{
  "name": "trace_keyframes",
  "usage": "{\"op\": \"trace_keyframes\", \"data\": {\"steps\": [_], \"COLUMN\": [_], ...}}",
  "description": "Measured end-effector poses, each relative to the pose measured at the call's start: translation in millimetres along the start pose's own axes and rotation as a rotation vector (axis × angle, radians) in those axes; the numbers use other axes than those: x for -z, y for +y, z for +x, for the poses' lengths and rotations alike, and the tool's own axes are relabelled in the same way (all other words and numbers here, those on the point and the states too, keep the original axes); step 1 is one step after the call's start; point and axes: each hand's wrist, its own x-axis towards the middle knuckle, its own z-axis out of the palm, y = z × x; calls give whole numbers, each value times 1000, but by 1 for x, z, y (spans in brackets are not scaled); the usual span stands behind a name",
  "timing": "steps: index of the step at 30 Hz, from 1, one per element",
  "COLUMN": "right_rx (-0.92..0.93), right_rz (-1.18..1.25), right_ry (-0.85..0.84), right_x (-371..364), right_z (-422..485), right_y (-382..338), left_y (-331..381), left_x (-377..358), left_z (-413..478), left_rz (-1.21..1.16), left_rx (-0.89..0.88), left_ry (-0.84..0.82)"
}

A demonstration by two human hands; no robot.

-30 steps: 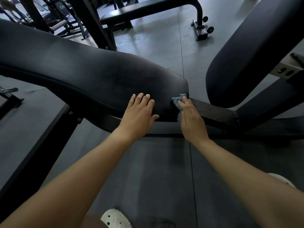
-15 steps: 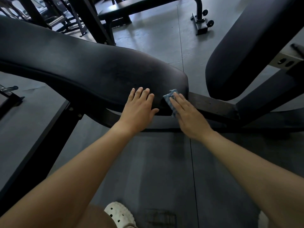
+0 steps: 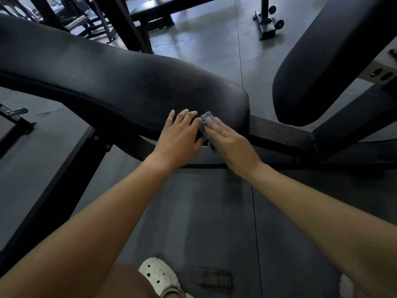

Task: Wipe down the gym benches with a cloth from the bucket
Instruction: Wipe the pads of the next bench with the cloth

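A long black padded bench pad [image 3: 107, 82] runs from the left to the middle of the view. My left hand [image 3: 180, 138] rests flat with straight fingers on its near edge. Right beside it, my right hand [image 3: 229, 140] presses a small blue cloth [image 3: 207, 117] against the pad's near side with straight fingers. Most of the cloth is hidden under that hand. A second black pad [image 3: 322, 61] rises at the right. No bucket is in view.
A black steel frame bar [image 3: 281, 134] joins the two pads. Another bench [image 3: 171, 9] with small wheels [image 3: 277, 22] stands at the back, beside rack uprights [image 3: 120, 20]. Grey rubber floor [image 3: 204, 211] lies below, with my white clog [image 3: 159, 278] at the bottom.
My right hand has slid the cloth leftward along the pad's near edge, from the pad's right end until it sits against my left hand. My left hand stayed in place.
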Motion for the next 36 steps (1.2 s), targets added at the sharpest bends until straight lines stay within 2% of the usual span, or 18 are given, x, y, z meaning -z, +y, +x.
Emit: {"op": "trace_keyframes", "data": {"steps": [3,6,11,14,17,21,25,29,36], "right_rx": [54,72,-201,-289,-217,-45,-23,19,-293], "right_rz": [-17,-95,-47,-8,-61,-140,-109,-105,33], "right_ry": [-3,-11,-53,12,70,20,-38,-70,36], "right_x": [-4,4,9,1,-7,-14,-23,-10,-4], "right_z": [14,-2,-32,-28,-14,17,40,16,-13], "right_y": [-7,16,43,32,13,-7,-27,-3,18], "left_y": [-6,-12,-16,-18,-24,-37,-44,-37,-17], "left_x": [3,4,4,6,10,14,14,14,7], "left_z": [-3,-9,-16,-18,-21,-29,-36,-35,-30], "left_rz": [-26,-10,23,14,23,37,71,62,61], "left_rx": [21,13,0,16,52,120,129,127,26], "left_ry": [19,35,34,64,103,128,126,119,84]}}
